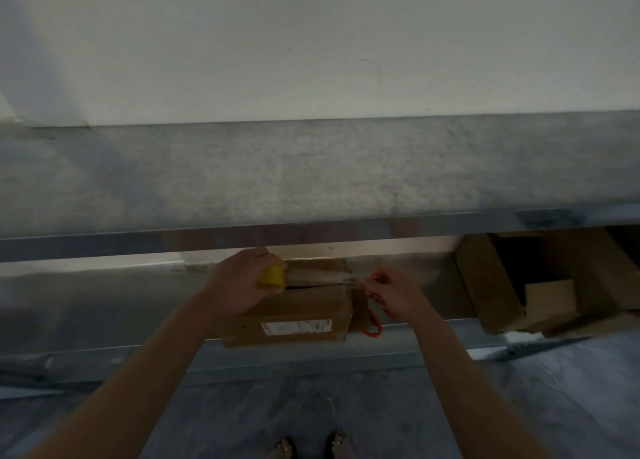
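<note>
A strip of clear tape (pixel 322 276) is being stretched above the cardboard box (pixel 298 311), whose top seam is still gaping, so sealing is judged barely begun. The yellow tape roll (pixel 272 275) is being gripped by the left hand (pixel 239 285). The strip's end is being pinched by the right hand (pixel 394 294), at 3 o'clock from the roll. The box is lying just beneath both hands.

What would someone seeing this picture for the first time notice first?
The yellow tape roll held by the left hand, mid-frame, with a clear strip pulled across to the right hand above a box on the low shelf. Then the orange scissors at the right hand, beside the box's right end. An open box sits further right on that shelf.
</note>
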{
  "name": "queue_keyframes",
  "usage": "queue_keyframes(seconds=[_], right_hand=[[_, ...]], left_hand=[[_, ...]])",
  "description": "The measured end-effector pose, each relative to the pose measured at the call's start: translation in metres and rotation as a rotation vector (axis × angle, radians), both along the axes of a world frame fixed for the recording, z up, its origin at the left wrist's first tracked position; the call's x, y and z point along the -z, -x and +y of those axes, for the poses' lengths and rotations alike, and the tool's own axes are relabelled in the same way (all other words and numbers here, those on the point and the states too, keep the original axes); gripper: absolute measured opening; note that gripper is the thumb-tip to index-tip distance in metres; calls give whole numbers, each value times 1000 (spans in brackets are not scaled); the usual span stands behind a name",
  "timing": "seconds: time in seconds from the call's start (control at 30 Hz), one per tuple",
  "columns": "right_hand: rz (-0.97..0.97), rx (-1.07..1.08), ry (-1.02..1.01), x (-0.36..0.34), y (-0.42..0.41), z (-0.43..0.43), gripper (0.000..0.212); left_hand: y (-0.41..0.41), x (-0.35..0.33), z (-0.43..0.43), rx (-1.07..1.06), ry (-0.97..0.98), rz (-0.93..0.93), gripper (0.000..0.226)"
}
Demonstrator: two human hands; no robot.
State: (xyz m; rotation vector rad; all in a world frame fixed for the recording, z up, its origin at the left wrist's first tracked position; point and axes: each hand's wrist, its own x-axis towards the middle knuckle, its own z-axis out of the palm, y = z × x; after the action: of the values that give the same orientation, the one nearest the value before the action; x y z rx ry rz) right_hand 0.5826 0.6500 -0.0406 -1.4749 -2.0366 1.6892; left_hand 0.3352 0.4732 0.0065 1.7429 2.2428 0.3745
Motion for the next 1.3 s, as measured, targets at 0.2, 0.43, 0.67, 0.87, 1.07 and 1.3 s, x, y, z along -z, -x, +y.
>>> queue_keyframes(seconds=[0.2, 0.43, 0.67, 0.87, 1.07, 1.3], right_hand=[[36, 18, 42, 18, 6, -12, 5], [165, 262, 327, 43, 16, -27, 6], [301, 453, 475, 60, 26, -40, 10], [173, 372, -125, 53, 17, -53, 10], [194, 105, -241, 48, 8, -75, 47], [154, -128, -169, 31, 10, -53, 79]], left_hand=[[11, -6, -3, 23, 46, -209, 36], [-2, -4, 0, -24, -35, -120, 38], [-5, -6, 1, -50, -62, -118, 36], [-7, -5, -1, -51, -78, -116, 35], [-11, -10, -5, -5, -66, -100, 38], [1, -13, -29, -162, -178, -208, 41]])
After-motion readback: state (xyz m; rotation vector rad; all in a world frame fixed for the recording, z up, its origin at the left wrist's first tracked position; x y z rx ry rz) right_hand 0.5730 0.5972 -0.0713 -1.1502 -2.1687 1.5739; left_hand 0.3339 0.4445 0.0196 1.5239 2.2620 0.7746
